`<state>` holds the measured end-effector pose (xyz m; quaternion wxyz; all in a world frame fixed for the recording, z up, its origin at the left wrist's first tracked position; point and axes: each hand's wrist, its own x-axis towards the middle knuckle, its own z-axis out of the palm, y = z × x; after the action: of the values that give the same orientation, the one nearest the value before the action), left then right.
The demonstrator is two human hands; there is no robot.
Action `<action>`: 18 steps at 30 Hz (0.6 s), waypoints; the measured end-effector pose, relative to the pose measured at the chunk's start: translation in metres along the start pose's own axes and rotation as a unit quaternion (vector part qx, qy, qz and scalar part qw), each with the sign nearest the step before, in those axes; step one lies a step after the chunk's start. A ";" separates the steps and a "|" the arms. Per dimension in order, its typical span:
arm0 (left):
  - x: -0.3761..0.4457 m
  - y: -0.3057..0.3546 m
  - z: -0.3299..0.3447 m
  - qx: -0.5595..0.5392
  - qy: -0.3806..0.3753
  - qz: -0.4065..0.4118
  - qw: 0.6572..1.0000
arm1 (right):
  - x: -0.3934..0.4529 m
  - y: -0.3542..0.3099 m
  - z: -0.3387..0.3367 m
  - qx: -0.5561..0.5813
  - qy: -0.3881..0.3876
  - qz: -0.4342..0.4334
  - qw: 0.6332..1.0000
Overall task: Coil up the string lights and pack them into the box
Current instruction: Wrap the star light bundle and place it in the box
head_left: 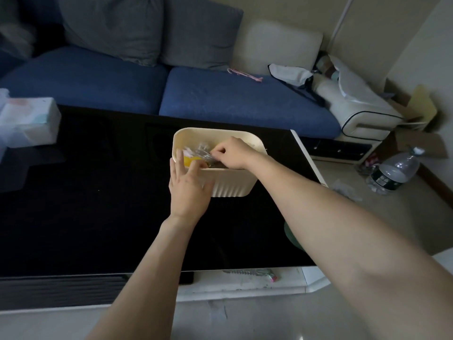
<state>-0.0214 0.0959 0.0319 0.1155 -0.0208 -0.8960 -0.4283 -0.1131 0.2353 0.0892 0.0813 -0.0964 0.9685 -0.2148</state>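
A cream ribbed box (232, 188) stands on the black table (98, 204), near its far right side. Inside it lies a bundle of string lights (199, 153) with clear, yellow and pink parts, blurred. My right hand (235, 153) reaches into the box from the right, with fingers curled and pinching the lights. My left hand (187, 187) rests with straight fingers against the box's near left wall, fingertips over the rim.
A tissue pack (29, 121) sits at the table's far left. A blue sofa (220, 99) with grey cushions runs behind the table. A large water bottle (394, 170) and cardboard lie on the floor to the right. Small items sit on a white ledge (247, 278) below the table.
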 end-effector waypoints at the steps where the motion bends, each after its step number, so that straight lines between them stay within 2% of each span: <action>1: 0.001 0.001 0.000 -0.015 0.007 -0.008 1.000 | -0.005 -0.001 -0.001 0.048 0.019 -0.015 0.999; 2: 0.001 0.003 0.001 -0.030 0.015 -0.016 0.999 | -0.013 0.001 -0.003 0.071 0.059 -0.028 0.995; 4: 0.002 0.006 0.002 -0.051 0.027 -0.028 0.998 | -0.026 0.010 -0.005 0.048 0.175 -0.057 0.982; 6: 0.001 0.007 0.002 -0.060 0.032 -0.026 0.997 | -0.041 0.025 -0.007 -0.003 0.231 -0.036 0.972; 7: 0.000 0.006 0.002 -0.065 0.032 -0.022 0.997 | -0.047 0.031 -0.008 -0.028 0.221 -0.008 0.975; 9: -0.001 0.006 0.003 -0.072 0.027 -0.010 0.997 | -0.059 0.042 -0.006 -0.063 0.146 0.034 0.987; 12: -0.005 0.008 0.004 -0.069 0.027 -0.002 0.997 | -0.070 0.045 -0.003 -0.104 0.031 0.018 0.994; 14: -0.007 0.009 0.004 -0.068 0.030 -0.004 0.997 | -0.072 0.044 -0.004 -0.106 -0.002 0.023 0.994; 16: -0.009 0.011 0.005 -0.067 0.030 -0.001 0.997 | -0.078 0.045 -0.006 -0.112 0.016 0.020 0.993; 18: -0.011 0.011 0.006 -0.067 0.027 0.004 0.997 | -0.089 0.050 -0.006 -0.118 0.124 0.002 0.985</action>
<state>-0.0105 0.1084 0.0346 0.1395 -0.0205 -0.8618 -0.4872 -0.0357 0.3022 0.0829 -0.0515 -0.0762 0.9897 -0.1096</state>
